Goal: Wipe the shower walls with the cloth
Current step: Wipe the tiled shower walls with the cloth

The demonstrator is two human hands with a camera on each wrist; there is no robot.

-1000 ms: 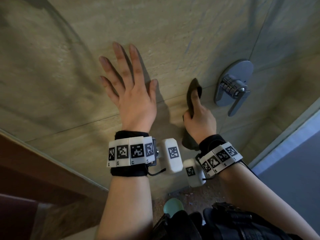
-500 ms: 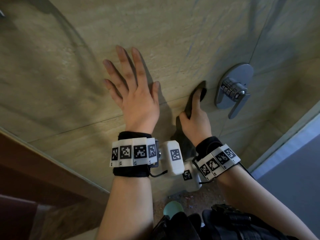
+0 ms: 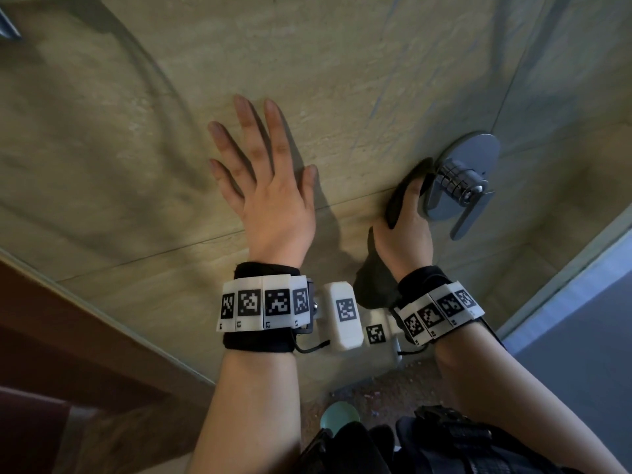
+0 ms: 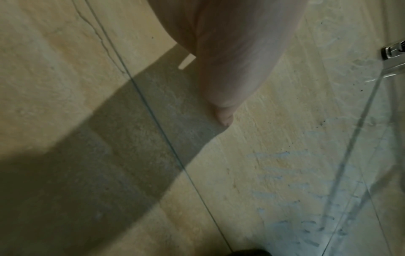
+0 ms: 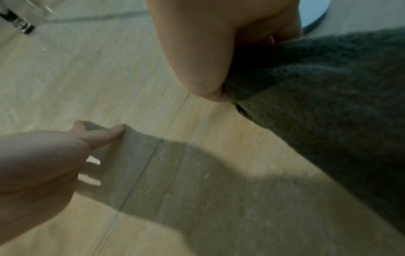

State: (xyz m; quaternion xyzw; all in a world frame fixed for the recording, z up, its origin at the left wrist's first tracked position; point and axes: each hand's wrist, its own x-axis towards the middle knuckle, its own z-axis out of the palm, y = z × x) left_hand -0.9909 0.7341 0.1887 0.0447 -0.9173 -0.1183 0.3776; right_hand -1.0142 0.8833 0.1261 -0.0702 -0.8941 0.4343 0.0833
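Beige stone-look tiles (image 3: 342, 56), shadowed; chrome valve handle (image 3: 461, 186); possibly a glass door (image 3: 581, 302) at right.

The right hand (image 5: 210, 52) fills the top of the right wrist view, its thumb pressed against a dark grey fuzzy cloth (image 5: 328, 104) that runs from the upper right down toward the lower right over the beige wall (image 5: 87, 78). At the lower left the left hand (image 5: 43, 155) rests on that wall with straight fingers, its fingertips just short of a thin joint line, and both hands cast broad shadows below. A shiny metal fitting (image 5: 19, 24) shows in the top left corner, and a curved pale blue edge (image 5: 315, 15) at the top right.
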